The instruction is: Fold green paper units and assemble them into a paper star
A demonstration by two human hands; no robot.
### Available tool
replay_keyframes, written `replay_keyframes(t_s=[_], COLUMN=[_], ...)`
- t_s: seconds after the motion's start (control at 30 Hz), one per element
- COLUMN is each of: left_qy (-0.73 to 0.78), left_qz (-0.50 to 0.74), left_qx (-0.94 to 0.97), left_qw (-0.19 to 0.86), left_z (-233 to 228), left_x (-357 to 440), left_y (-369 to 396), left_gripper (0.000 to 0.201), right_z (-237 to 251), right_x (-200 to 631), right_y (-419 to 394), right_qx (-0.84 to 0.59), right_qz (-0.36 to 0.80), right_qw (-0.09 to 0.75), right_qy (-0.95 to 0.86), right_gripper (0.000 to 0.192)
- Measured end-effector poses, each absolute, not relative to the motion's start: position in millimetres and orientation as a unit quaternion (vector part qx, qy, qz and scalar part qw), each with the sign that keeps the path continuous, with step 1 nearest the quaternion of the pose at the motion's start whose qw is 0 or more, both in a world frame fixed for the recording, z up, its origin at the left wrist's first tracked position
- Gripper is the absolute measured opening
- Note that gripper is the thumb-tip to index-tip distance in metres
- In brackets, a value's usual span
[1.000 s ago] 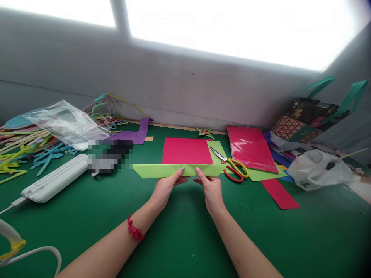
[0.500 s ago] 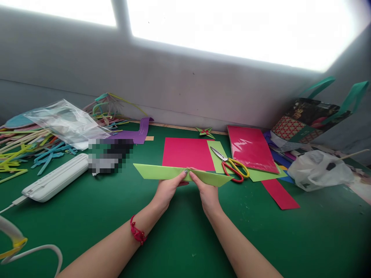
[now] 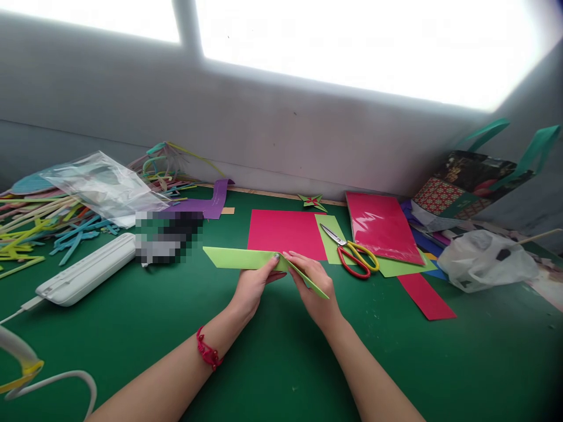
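Note:
A light green folded paper strip is held above the green table in both hands, its left end cut at a slant. My left hand pinches the strip near its middle, thumb on the near face. My right hand grips the right part, which bends toward me at the middle and runs down beside the fingers. Just beyond the strip lies a red paper sheet. Scissors with one red and one yellow handle rest to the right, partly over a green sheet.
A folded green and red paper star lies by the wall. On the right are a red paper pack, a red strip, a white plastic bag and a tote bag. Leftward sit a white case and coloured strips.
The strip's right part has swung down and toward me, making a sharp bend at the middle. My right fingers have moved up behind it, while my left hand keeps its pinch.

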State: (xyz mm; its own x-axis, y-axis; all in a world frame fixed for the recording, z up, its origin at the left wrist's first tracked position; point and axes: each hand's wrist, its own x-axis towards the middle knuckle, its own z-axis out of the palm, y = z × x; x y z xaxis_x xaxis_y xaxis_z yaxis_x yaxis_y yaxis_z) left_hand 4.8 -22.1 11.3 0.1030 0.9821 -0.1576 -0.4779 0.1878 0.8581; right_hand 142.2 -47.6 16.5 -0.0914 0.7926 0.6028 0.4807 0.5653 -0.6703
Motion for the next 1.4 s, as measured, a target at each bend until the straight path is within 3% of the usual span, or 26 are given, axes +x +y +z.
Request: replay_keyframes(t_s=[0.4, 0.67, 1.0, 1.4], left_qy=[0.390, 0.403, 0.410, 0.393], left_qz=[0.550, 0.558, 0.535, 0.529], left_qx=[0.329, 0.328, 0.304, 0.296], left_qw=[0.661, 0.648, 0.673, 0.692], left_z=[14.2, 10.4, 10.3, 5.8], left_x=[6.1, 5.2, 5.0, 6.8], left_y=[-23.9, -24.3, -21.0, -22.5], left_gripper=[0.031, 0.029, 0.028, 0.031], right_z=[15.7, 13.9, 18.4, 13.4], right_x=[141.6, 142.6, 156.4, 155.0], right_y=[-49.6, -48.8, -43.9, -38.7], right_qx=[-0.426, -0.429, -0.401, -0.373], right_qz=[0.262, 0.213, 0.071, 0.062], right_qw=[0.530, 0.500, 0.403, 0.397], right_qy=[-0.686, -0.721, -0.819, -0.836], right_gripper=[0.033, 0.031, 0.039, 0.038])
